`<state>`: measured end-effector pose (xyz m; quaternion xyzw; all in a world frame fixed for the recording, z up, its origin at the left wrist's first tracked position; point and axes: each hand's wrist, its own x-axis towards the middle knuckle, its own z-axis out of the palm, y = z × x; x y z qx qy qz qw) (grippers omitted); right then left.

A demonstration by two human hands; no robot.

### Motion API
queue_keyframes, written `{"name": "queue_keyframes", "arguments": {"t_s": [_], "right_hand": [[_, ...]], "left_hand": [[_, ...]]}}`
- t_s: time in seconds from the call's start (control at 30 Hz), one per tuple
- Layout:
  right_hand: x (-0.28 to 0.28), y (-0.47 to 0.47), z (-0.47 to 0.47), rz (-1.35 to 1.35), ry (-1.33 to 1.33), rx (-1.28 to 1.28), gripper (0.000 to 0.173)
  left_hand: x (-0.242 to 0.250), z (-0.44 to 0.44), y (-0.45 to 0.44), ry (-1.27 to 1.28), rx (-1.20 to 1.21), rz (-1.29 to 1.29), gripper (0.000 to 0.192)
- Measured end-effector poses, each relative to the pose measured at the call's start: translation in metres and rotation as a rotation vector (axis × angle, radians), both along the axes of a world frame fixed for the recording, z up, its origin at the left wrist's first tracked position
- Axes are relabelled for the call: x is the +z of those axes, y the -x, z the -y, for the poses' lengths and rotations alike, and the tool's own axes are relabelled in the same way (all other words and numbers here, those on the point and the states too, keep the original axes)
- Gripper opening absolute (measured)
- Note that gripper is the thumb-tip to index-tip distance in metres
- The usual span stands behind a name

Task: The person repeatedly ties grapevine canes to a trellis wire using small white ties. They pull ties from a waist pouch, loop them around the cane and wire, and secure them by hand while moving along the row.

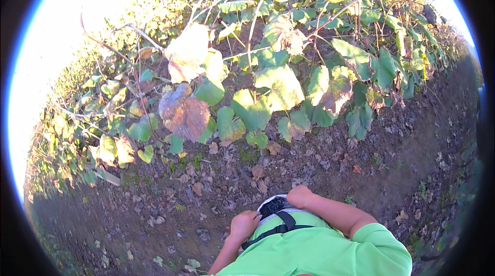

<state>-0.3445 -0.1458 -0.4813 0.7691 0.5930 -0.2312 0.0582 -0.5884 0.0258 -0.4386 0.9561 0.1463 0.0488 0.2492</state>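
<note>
At the waist, my left hand is curled at the near left rim of a white-edged container or pouch with dark contents. My right hand is closed at its right rim. Both hands seem to grip the edge, though the fingers are partly hidden. Black straps cross the green shirt just below it.
A row of grapevines with green and browning leaves spans the view ahead. Bare canes stick out above. Fallen dry leaves lie on the brown soil. A pale flat piece lies beneath the vines at left.
</note>
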Motion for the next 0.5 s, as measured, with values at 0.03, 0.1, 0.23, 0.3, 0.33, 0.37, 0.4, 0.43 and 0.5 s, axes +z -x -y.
{"name": "queue_keyframes", "arguments": {"t_s": [0.03,0.1,0.23,0.3,0.33,0.37,0.4,0.43,0.5], "right_hand": [[-0.002,0.002,-0.001,0.002,-0.003,-0.014,0.023],[-0.002,0.007,-0.005,-0.015,0.003,-0.059,0.024],[0.005,0.014,-0.009,-0.065,-0.010,-0.048,0.023],[0.006,0.016,-0.008,-0.165,-0.081,-0.040,0.024],[0.006,0.017,-0.004,-0.243,-0.153,-0.089,0.027],[0.006,0.019,-0.001,-0.284,-0.158,-0.159,0.031],[0.004,0.020,0.003,-0.338,-0.206,-0.212,0.034],[0.003,0.022,0.009,-0.392,-0.289,-0.265,0.038],[0.001,0.023,0.021,-0.340,-0.284,-0.364,0.048]], "left_hand": [[0.000,-0.002,0.001,-0.015,-0.005,-0.008,0.022],[0.000,-0.007,0.004,0.003,-0.010,-0.010,0.021],[-0.001,-0.018,0.012,0.010,-0.045,0.016,0.021],[-0.002,-0.024,0.019,0.013,-0.060,0.027,0.021],[-0.002,-0.028,0.022,0.006,-0.061,0.022,0.021],[-0.002,-0.032,0.026,0.002,-0.059,0.019,0.021],[-0.003,-0.035,0.030,-0.007,-0.069,-0.001,0.021],[-0.004,-0.038,0.035,0.002,-0.047,-0.052,0.022],[-0.007,-0.045,0.041,0.004,-0.059,-0.078,0.023]]}}
